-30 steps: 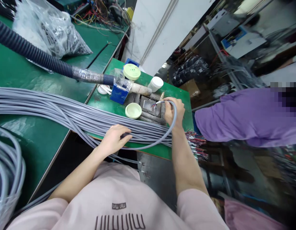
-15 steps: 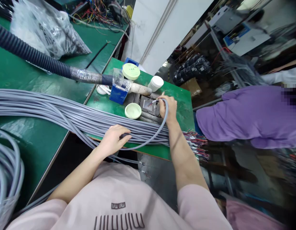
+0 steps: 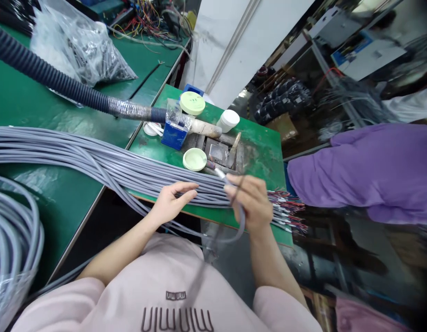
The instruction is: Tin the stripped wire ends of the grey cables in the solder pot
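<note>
My right hand (image 3: 253,203) is closed around a grey cable (image 3: 241,227) near its end, slightly blurred by motion. The cable's whitish end (image 3: 220,174) points up and left, toward a shallow pale-green dish (image 3: 194,159). From the hand the cable loops down and back left. My left hand (image 3: 172,200) has its thumb and fingers apart, with nothing between them. It is over the front edge of a thick bundle of grey cables (image 3: 144,173); whether it touches them I cannot tell. At the bundle's right end, stripped red and dark wires (image 3: 289,207) fan out.
Behind the bundle stand a dirty square metal pot (image 3: 218,153) with a scraper (image 3: 234,150), a blue box (image 3: 174,134), a white cup (image 3: 228,121) and a round lid (image 3: 192,103). A black corrugated hose (image 3: 78,94) crosses the bench. A person in purple (image 3: 365,170) is at right.
My right hand has come back from the metal pot toward me, bringing the cable end with it. My left hand has barely moved. The view has shifted slightly.
</note>
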A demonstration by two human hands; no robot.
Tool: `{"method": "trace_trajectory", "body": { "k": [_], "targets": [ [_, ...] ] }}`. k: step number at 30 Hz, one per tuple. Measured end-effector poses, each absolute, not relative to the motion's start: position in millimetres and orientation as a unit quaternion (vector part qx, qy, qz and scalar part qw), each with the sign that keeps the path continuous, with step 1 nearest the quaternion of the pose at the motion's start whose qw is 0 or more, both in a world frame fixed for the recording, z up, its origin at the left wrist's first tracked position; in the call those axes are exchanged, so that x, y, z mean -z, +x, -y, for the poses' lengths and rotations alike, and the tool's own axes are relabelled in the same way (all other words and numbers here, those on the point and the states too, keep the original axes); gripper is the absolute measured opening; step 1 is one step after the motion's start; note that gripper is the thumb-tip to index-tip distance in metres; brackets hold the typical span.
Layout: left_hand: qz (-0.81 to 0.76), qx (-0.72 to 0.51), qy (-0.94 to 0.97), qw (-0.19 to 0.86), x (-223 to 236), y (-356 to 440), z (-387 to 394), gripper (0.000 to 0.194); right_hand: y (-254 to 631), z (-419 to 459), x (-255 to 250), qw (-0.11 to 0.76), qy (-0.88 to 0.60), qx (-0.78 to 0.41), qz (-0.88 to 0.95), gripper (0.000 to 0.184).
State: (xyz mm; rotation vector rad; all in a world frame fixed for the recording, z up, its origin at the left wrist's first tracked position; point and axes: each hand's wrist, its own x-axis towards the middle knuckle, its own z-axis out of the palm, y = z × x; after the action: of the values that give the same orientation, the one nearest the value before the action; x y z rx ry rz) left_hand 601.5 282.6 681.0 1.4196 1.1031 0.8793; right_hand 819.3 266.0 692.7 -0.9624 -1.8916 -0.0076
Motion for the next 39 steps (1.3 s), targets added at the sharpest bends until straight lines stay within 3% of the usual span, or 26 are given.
{"method": "trace_trajectory", "body": {
  "k": [3,6,11,15,20,26,39],
  "targets": [
    [-0.411,-0.382,0.484,0.671,-677,611,-272,0.039,803,-238,-683,0.458,-0.35,-0.001,0.817,0.032],
    [-0.382,-0.394,0.453,0.703,-672,615,-264,0.034,794,-222,-672,0.459,-0.329,-0.008,0.826,0.036],
    [-0.367,-0.389,0.51,0.674,-673,615,-256,0.026,789,-206,-661,0.502,-0.394,-0.13,0.759,0.041],
    [-0.356,-0.389,0.561,0.638,-674,617,-251,0.023,785,-197,-655,0.481,-0.503,-0.177,0.696,0.026],
    [-0.346,-0.391,0.599,0.607,-675,616,-247,0.021,780,-196,-654,0.46,-0.503,-0.197,0.704,0.009],
    [-0.364,-0.406,0.595,0.59,-676,619,-244,0.021,776,-196,-658,0.435,-0.476,-0.268,0.716,0.025],
    [-0.4,-0.434,0.586,0.555,-683,627,-240,0.039,771,-193,-657,0.432,-0.432,-0.393,0.688,0.034]
  ]
}}
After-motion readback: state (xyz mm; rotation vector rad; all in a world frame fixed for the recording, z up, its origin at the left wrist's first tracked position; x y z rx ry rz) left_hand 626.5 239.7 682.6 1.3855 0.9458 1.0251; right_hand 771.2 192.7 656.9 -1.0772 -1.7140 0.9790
